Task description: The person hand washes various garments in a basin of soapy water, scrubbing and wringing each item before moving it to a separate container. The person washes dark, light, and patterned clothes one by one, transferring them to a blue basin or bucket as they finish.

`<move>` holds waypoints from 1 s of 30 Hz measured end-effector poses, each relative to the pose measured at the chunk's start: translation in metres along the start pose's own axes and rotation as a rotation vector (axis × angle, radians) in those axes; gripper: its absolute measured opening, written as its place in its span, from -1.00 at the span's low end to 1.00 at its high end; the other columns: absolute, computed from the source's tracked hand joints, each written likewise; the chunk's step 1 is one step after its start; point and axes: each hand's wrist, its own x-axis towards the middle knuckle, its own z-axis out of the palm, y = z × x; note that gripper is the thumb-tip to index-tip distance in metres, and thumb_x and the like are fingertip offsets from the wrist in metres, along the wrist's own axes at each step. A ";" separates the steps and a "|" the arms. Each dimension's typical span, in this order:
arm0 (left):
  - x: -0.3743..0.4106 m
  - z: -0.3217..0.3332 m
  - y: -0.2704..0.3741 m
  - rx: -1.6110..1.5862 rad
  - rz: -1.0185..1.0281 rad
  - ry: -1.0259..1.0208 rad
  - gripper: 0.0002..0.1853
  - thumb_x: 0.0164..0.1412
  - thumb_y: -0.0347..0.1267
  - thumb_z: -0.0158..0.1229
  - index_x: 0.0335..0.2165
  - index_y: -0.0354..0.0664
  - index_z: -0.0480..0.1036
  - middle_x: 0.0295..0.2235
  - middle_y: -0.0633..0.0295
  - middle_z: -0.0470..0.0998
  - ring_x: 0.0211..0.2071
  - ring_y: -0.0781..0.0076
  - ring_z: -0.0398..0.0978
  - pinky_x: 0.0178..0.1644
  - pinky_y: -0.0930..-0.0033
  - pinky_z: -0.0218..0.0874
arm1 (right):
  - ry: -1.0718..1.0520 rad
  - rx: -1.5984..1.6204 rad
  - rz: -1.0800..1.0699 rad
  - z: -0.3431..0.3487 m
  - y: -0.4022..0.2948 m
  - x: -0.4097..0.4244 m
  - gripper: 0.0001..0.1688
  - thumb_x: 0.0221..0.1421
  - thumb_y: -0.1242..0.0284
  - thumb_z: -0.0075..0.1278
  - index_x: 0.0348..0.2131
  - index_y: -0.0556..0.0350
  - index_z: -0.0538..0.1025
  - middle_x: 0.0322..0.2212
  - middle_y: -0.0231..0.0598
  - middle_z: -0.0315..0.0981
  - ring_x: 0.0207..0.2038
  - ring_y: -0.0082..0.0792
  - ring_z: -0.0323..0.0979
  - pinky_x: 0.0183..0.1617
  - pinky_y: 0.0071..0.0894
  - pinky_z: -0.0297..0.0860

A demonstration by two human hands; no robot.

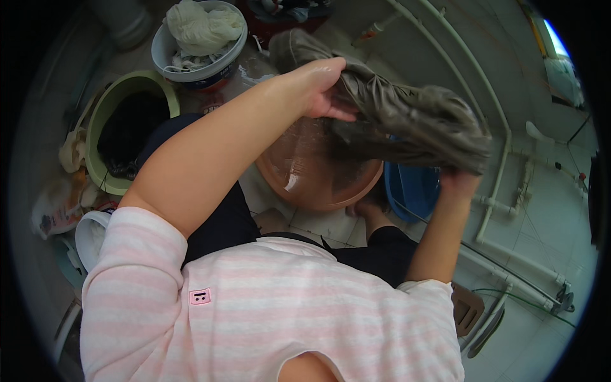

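A wet dark grey-brown garment [410,110] is stretched and bunched between my hands, raised above an orange-brown plastic basin [310,191]. My left hand [329,90] grips its near-left part, with the thumb on top and some fingers showing below. At the lower right end my right hand [459,180] holds the cloth, its fingers mostly hidden behind the folds. Part of the garment is blurred and hangs over the basin, hiding the basin's far side. The basin's inside looks wet and shiny.
Left of my knee stands a green tub [174,93] with dark wet cloth. Behind it, a white bucket [157,47] holds pale fabric. A blue basin [410,191] sits right of the orange-brown one. White pipes [499,143] run along the tiled right wall.
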 end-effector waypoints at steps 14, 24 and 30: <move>0.013 -0.005 -0.006 0.071 0.232 0.391 -0.25 0.01 -0.11 0.05 0.09 -0.22 -0.02 0.11 -0.04 -0.02 0.13 -0.01 -0.08 0.10 -0.13 -0.17 | -0.477 -1.489 0.260 0.002 0.150 0.014 -0.46 -0.29 0.49 0.15 -0.22 0.23 0.35 -0.28 0.07 0.37 -0.19 -0.01 0.36 -0.11 -0.22 0.28; 0.000 -0.023 0.024 0.017 0.453 0.509 -0.62 0.08 -0.19 -0.02 -0.18 -0.19 0.32 -0.16 0.18 0.33 -0.03 0.24 0.17 0.01 0.16 0.02 | -0.759 -1.676 0.067 0.028 0.346 -0.051 -0.47 -0.04 0.38 -0.07 -0.01 -0.22 0.29 0.03 -0.10 0.08 0.10 0.17 -0.05 0.12 0.27 -0.10; -0.014 -0.037 0.033 -0.029 0.467 0.484 -0.62 0.13 -0.22 -0.10 -0.19 -0.29 0.32 -0.15 0.10 0.35 -0.10 0.28 0.26 -0.05 0.25 0.10 | -1.036 -1.606 0.397 0.048 0.411 0.041 -0.51 0.04 0.35 -0.24 0.02 -0.10 0.26 -0.01 -0.16 0.20 -0.02 -0.09 0.23 0.00 -0.21 0.22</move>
